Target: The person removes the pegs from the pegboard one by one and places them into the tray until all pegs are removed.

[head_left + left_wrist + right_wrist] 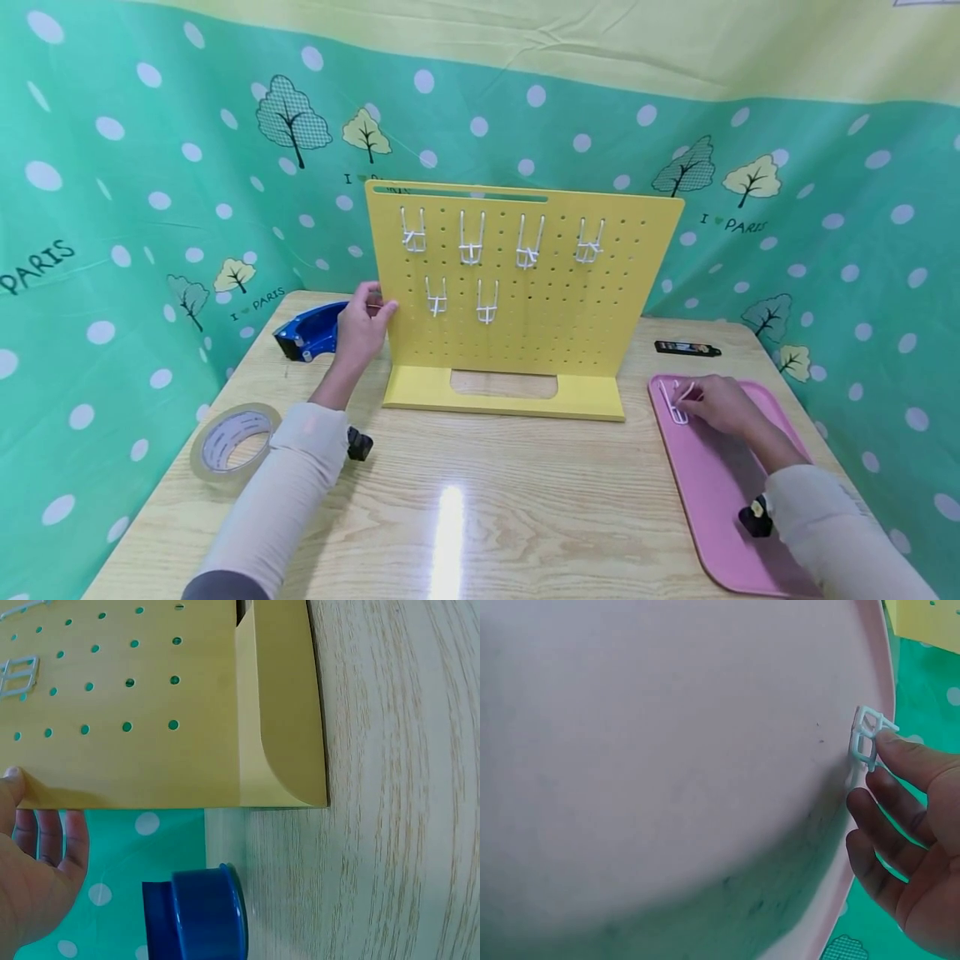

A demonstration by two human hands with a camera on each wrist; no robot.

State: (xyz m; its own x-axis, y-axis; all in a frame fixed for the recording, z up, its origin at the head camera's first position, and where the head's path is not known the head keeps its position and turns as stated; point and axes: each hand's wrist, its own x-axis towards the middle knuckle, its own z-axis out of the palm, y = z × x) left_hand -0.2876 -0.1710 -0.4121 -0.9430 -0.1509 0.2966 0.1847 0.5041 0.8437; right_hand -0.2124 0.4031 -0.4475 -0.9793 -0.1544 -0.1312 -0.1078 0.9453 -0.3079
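A yellow pegboard [570, 333] stands upright on the table with several white wire hooks [531, 254] hung in two rows. My left hand [362, 327] grips its left edge; in the left wrist view the thumb [13, 780] lies on the front face and the other fingers are behind the edge. Over the far left corner of a pink tray [720, 500], my right hand [716, 402] pinches a white wire hook [864, 739] between thumb and fingertips. Whether that hook still touches the tray, I cannot tell.
Left of the board lies a blue tape dispenser [311, 331], partly behind my left hand. A roll of tape [206, 442] lies near my left forearm. Behind the tray is a small black packet [686, 348]. A green patterned cloth [480, 158] encloses the table's back and sides.
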